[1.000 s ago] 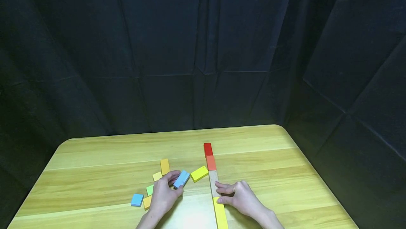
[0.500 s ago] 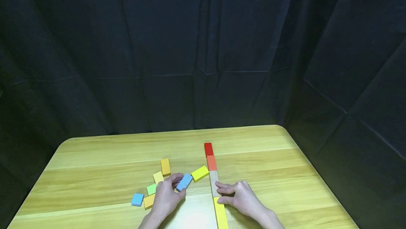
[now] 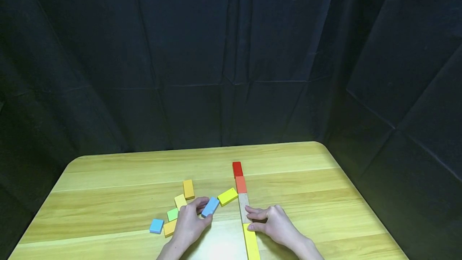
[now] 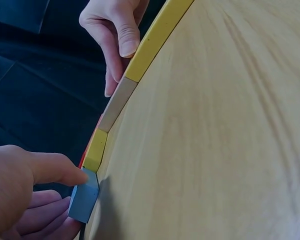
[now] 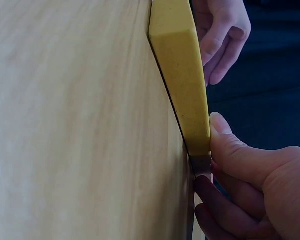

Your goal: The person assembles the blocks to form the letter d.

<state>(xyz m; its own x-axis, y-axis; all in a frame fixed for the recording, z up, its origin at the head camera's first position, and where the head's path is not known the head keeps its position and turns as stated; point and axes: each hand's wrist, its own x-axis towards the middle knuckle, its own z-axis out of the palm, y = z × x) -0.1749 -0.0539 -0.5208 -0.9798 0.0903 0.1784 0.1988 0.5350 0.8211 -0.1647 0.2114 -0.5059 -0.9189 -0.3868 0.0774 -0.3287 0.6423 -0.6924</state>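
Shifting: the blue block, pinched by the left hand, is sitting slightly nearer the line of blocks than a second ago, close beside the loose yellow block.
Holding: the right hand is staying put, thumb and fingers curled against the plain wooden block and the long yellow block near the front edge of the tabletop.
Meaning: the blue block is likely heading for the row.
Lying apart: small blocks toward the front-left edge, including a light-blue block.
Writing: none is showing on any block.
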